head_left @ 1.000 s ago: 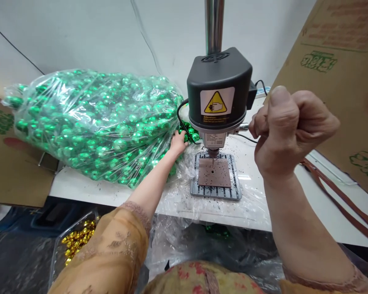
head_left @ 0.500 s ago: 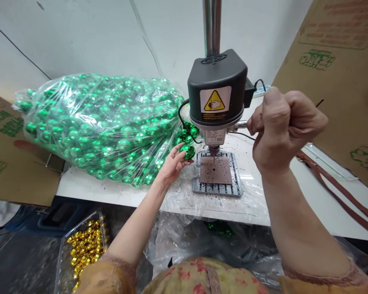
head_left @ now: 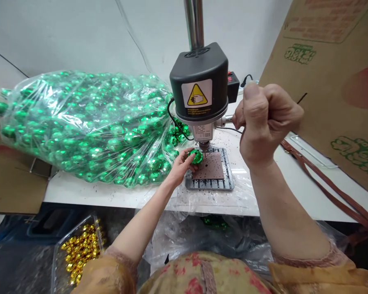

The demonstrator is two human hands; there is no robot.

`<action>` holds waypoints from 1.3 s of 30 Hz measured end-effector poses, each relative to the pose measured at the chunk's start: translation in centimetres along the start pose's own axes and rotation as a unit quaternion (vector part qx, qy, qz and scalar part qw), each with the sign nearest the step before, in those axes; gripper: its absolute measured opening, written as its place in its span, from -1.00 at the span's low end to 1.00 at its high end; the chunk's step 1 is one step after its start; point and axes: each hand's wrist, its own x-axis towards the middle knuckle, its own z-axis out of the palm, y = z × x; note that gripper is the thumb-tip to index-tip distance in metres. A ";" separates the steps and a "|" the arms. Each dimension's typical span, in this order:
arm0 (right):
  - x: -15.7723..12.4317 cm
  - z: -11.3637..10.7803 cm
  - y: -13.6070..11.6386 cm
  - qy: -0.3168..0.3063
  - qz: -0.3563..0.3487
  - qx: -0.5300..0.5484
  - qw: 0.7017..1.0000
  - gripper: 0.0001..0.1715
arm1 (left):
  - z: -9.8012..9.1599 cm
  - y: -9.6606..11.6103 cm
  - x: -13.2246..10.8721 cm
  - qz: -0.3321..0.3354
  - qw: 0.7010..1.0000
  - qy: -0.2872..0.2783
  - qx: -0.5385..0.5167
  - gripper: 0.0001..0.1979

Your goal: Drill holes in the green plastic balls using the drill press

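Note:
In my left hand (head_left: 184,165) is a shiny green faceted ball (head_left: 196,156), pinched between thumb and fingers over the left part of a brown square board (head_left: 211,171). That board, with a small dark hole in it, lies on the slotted metal base (head_left: 228,167) of a small drill press (head_left: 199,77). The thin drill bit (head_left: 205,154) hangs just right of the ball. My right hand (head_left: 265,120) is closed around the feed lever (head_left: 228,119) at the drill press's right side; its grip end is hidden by my fingers.
A clear plastic bag (head_left: 88,130) full of green balls fills the left of the white table (head_left: 79,192). Cardboard boxes (head_left: 325,90) stand at both sides. A brown strap (head_left: 328,188) lies at right. Below left is a clear bin (head_left: 57,261) of gold balls. Dark shavings litter the base.
My left hand has carried the green ball rightward, from beside the base to over the board near the drill bit. My right hand keeps its grip on the lever. The whole view has shifted slightly.

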 end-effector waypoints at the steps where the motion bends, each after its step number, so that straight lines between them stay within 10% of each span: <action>1: 0.0 0.0 -0.1 -0.002 -0.002 0.000 1.000 -0.36 | 0.1 -0.1 0.0 0.004 1.000 -0.002 0.007 -0.34; 39: -1.3 -0.6 0.3 -0.015 -0.023 0.044 0.999 -0.38 | 1.7 -2.2 -0.9 0.195 0.939 0.003 0.282 -0.47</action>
